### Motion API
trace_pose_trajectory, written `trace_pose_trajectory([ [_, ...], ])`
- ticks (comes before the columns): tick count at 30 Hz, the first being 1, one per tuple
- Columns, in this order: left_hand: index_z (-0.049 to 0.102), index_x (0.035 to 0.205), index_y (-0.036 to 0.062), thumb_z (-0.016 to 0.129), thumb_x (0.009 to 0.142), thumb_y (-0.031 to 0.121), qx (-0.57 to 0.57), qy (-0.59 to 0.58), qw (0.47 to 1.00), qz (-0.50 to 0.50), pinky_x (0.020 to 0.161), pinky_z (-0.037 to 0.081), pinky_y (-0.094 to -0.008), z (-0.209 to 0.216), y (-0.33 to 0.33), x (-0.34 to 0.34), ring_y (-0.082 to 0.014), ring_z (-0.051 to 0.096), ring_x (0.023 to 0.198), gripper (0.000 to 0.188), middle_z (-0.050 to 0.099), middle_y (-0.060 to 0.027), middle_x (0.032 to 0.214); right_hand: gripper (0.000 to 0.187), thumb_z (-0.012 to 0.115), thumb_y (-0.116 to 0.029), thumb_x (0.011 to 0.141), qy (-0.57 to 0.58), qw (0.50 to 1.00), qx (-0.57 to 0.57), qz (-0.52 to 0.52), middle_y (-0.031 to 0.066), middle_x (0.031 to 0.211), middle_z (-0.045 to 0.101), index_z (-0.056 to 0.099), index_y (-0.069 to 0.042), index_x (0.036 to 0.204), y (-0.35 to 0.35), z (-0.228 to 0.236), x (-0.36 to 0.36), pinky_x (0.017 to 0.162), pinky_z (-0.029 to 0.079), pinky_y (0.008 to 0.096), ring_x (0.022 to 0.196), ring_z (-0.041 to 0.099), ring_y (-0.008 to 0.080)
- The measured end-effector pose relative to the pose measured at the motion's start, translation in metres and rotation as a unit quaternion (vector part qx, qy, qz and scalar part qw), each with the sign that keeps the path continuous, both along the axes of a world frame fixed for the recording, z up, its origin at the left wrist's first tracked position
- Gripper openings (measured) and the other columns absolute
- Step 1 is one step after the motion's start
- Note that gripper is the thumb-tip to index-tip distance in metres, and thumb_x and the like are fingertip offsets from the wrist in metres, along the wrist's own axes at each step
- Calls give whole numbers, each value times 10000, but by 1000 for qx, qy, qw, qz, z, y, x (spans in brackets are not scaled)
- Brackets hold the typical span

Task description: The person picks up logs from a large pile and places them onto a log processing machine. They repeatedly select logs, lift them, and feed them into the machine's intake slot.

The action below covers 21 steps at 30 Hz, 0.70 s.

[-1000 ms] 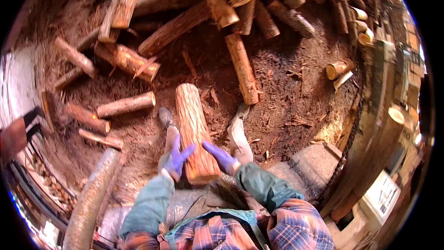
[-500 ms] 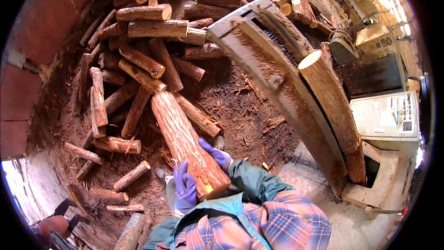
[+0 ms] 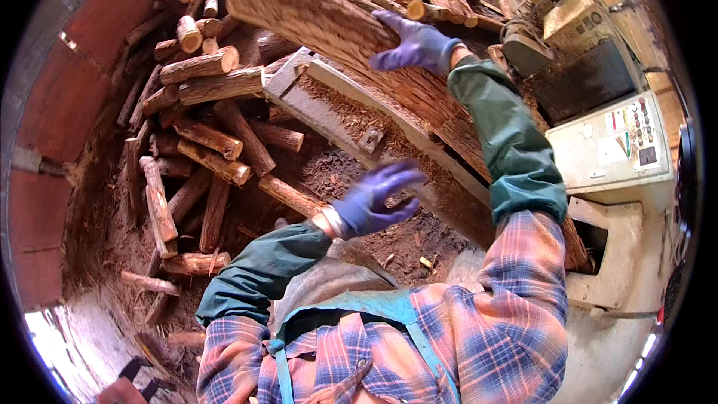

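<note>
Head view, only one. Metal trough point(image 3: 288, 84) taken as landmark. Bark-covered log point(image 3: 314, 19) is seen along the trough's right-hand side, long axis slanted from upper left to lower right, roughly parallel to the trough; its upper-left end is carried past the trough's end. Lower end is partly hidden by the right sleeve point(image 3: 516, 142), so where it stops cannot be told.

Hands are set apart. Right hand point(image 3: 426, 46), purple-gloved, is nearer: laid on the bark with fingers spread, not wrapped round. Left hand point(image 3: 370, 202), same glove, is held near the trough's left edge, fingers loosely parted, nothing gripped, slightly blurred. From it the log is placed ahead and to the right, across the trough.

Trough bed is littered with sawdust point(image 3: 336, 97). Left of it, cut logs point(image 3: 213, 138) are heaped on dirt floor point(image 3: 325, 168); right of it, a control panel point(image 3: 609, 142) is mounted.
</note>
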<state>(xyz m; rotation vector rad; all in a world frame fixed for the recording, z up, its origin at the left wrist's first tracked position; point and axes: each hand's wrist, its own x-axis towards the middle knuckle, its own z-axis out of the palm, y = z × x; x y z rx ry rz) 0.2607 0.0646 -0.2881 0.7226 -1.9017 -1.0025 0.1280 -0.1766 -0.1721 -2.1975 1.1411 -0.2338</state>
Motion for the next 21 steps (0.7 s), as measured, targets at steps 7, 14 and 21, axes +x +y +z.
trace_pose_trajectory([
  [7, 647, 1229, 86, 693, 906, 116, 38, -13, 993, -108, 957, 522, -415, -54, -8, 63, -323, 638, 1132, 327, 638, -176, 1259, 1073, 775, -666, 711, 28, 995, -61, -71, 207, 1515, 439, 390, -64, 1511, -46, -105, -58, 1179, 294, 379, 1415, 406, 332],
  [14, 691, 1133, 57, 701, 791, -45, -183, 24, 981, 60, 834, 558, -372, -22, -191, 129, -273, 695, 915, 357, 711, -145, 1035, 543, 769, -264, 782, 134, 913, -359, -139, 198, 1262, 628, 615, -30, 1247, 7, -109, -41, 1077, 428, 435, 1220, 572, 340],
  [21, 669, 1171, 101, 633, 919, 256, -367, -231, 896, 94, 954, 482, -433, -9, -332, 79, -304, 641, 1083, 298, 693, -113, 1152, 301, 688, -159, 797, -73, 940, -329, -57, 108, 1104, 675, 695, -132, 1097, 97, -190, 12, 937, 500, 466, 1070, 619, 328],
])
